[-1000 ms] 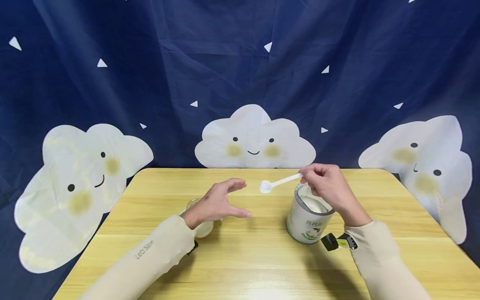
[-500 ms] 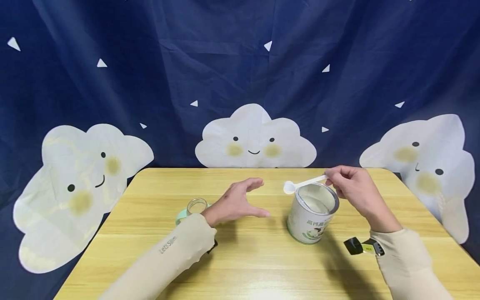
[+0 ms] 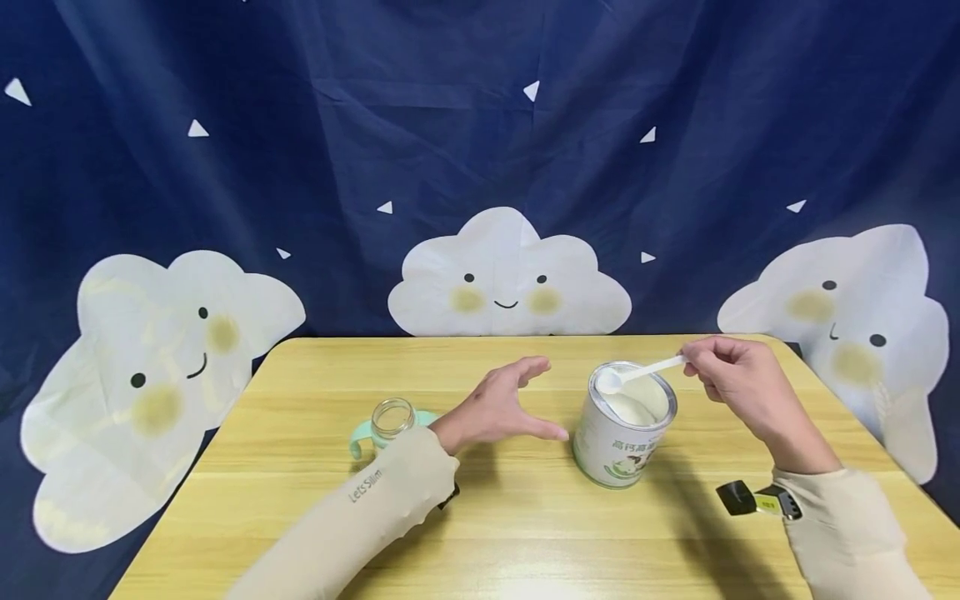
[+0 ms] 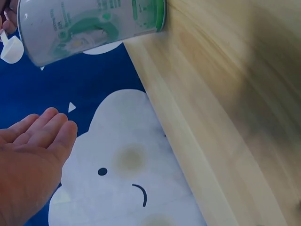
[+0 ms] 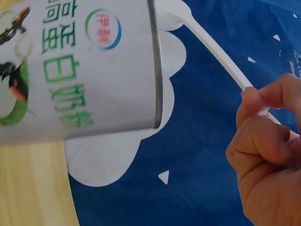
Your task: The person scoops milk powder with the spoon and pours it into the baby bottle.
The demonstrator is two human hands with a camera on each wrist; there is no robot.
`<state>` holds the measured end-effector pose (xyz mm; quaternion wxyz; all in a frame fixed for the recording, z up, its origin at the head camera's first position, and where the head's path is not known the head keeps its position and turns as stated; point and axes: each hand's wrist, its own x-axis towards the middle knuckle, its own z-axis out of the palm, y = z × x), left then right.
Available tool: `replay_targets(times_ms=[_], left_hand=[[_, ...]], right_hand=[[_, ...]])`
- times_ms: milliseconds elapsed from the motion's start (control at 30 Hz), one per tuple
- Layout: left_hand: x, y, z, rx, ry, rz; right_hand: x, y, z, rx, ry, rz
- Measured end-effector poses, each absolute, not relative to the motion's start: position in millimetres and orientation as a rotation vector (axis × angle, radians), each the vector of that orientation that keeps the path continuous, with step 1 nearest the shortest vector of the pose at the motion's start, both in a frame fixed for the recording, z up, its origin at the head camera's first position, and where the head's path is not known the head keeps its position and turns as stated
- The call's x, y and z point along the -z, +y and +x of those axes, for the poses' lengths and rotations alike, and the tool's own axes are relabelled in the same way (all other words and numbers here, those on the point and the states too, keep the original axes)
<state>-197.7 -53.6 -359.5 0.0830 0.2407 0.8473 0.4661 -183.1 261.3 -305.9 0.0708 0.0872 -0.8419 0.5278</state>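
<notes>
My right hand (image 3: 738,383) pinches the handle end of a white measuring scoop (image 5: 221,54). The scoop's bowl is over the mouth of an open milk powder can (image 3: 618,450), near the left side of its rim. Pale powder shows inside the can, which stands upright on the table. To the left of the can is my left hand (image 3: 498,408), fingers and thumb spread apart, holding nothing; its thumb tip is close to the can's side. Behind the left wrist stands a clear open bottle (image 3: 392,417) with mint-green handles, its lower part hidden by the sleeve.
The wooden table (image 3: 525,533) carries the can and the bottle. A dark blue curtain (image 3: 480,125) with white smiling clouds hangs behind its far edge. A small black wrist camera (image 3: 737,497) sits below my right wrist.
The right hand has moved right with the scoop, bringing its bowl from left of the can to over the can's mouth. My left hand has moved right, from the bottle toward the can.
</notes>
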Motion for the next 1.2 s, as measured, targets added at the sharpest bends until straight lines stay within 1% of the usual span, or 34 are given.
replay_targets(times_ms=[333, 700, 1033, 1200], left_hand=[[368, -36, -199, -1.425, 2.486, 0.707], [370, -14, -202, -1.446, 2.448, 0.729], [373, 5, -204, -1.477, 2.449, 0.731], [378, 9, -205, -1.499, 2.445, 0.720]], right_hand=[[311, 271, -177, -1.460, -2.573, 0.226], [316, 269, -176, -1.201, -2.593, 0.298], [318, 260, -180, -0.818, -2.576, 0.531], [321, 256, -180, -0.695, -2.536, 0.587]])
